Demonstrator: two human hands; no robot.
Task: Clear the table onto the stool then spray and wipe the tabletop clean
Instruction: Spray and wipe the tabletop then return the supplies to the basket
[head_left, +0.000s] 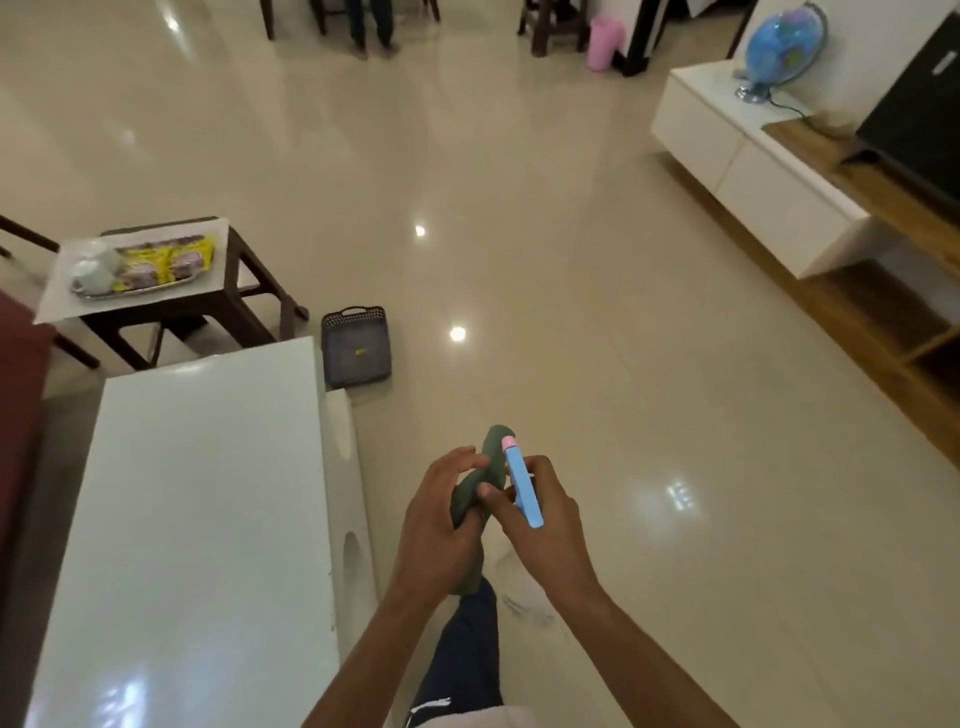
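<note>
Both grips meet beside the white desk (197, 519) — left hand (436, 530) curled round a dark green cloth (475, 488), right hand (545, 519) clasping a pale blue spray bottle (523, 488), pink nozzle pointing away — long axis running forward above the floor.

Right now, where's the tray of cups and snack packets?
In the head view, far left: the tray sits on the dark stool, beyond the white table.
</note>
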